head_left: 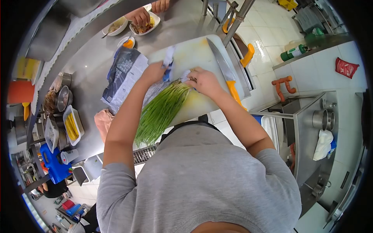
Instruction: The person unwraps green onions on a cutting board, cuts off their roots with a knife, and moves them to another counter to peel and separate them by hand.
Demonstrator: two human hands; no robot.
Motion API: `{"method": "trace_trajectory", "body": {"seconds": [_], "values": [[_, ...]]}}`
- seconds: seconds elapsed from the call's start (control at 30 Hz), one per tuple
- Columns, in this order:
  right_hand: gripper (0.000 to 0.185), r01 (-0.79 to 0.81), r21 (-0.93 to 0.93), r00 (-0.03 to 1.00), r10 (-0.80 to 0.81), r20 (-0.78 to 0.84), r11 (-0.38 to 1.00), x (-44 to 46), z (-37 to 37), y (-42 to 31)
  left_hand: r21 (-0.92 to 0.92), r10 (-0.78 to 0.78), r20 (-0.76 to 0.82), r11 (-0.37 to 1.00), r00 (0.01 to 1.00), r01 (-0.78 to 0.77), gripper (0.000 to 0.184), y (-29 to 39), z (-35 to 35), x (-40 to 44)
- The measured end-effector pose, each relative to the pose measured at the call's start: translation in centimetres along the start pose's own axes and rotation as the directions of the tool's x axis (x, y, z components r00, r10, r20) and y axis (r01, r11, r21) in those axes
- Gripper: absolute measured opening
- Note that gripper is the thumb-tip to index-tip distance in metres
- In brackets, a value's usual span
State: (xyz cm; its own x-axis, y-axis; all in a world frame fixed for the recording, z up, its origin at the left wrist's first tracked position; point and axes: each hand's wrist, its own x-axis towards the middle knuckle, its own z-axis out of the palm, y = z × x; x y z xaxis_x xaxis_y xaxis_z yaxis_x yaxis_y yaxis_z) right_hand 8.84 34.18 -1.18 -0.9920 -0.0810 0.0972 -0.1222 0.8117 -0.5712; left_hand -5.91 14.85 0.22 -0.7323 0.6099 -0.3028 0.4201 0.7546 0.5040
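A thick bunch of green onions (163, 110) lies at a slant over the near left part of a white cutting board (190, 50), its leaves hanging toward my body. My right hand (204, 81) closes around the pale root end, where some paper also shows. With fingers closed, my left hand (155, 72) grips a blue-and-white strip of paper (168, 56) just left of the roots. Printed newspaper (126, 73) is spread beside and partly under the bunch. Along the board's right side lies a large knife (220, 58) with a yellow handle.
Another person's hand (139, 17) reaches into a bowl of food (151, 25) at the far side of the steel table (89, 66). Another yellow handle (247, 55) juts past the table's right edge. A tray of yellow strips (74, 126) and metal bowls (64, 98) stand left.
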Motion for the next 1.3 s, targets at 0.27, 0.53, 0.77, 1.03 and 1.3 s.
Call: {"method": "trace_trajectory", "body": {"seconds": [0.27, 0.53, 0.77, 1.03, 1.3], "values": [[0.041, 0.44, -0.277, 0.897, -0.402, 0.184, 0.854, -0.1, 3.0, -3.8, 0.182, 0.222, -0.04, 0.96, 0.974, -0.211, 0.028, -3.0, 5.0, -4.2], [0.033, -0.307, 0.231, 0.925, 0.232, 0.302, 0.923, -7.7, 1.8, -1.7, -0.211, -0.187, 0.109, 0.955, 0.976, 0.206, 0.055, 0.2, 7.9, -7.8], [0.051, -0.51, 0.856, 0.81, 0.386, 0.442, 0.089, -5.1, 3.0, -3.1, -0.184, -0.129, -0.091, 0.977, 0.987, 0.111, 0.065, 4.1, 7.4, -5.0], [0.056, -0.583, 0.282, 0.811, 0.529, 0.25, 0.762, -7.0, 0.6, -0.7, 0.264, 0.203, -0.298, 0.956, 0.933, -0.124, 0.065, 9.9, -2.2, -4.0], [0.046, -0.215, 0.404, 0.844, 0.377, -0.382, 0.889, -0.6, -1.7, -4.3, -0.673, -0.046, -0.457, 0.671, 0.888, -0.311, 0.022, 12.1, -9.4, -6.1]]}}
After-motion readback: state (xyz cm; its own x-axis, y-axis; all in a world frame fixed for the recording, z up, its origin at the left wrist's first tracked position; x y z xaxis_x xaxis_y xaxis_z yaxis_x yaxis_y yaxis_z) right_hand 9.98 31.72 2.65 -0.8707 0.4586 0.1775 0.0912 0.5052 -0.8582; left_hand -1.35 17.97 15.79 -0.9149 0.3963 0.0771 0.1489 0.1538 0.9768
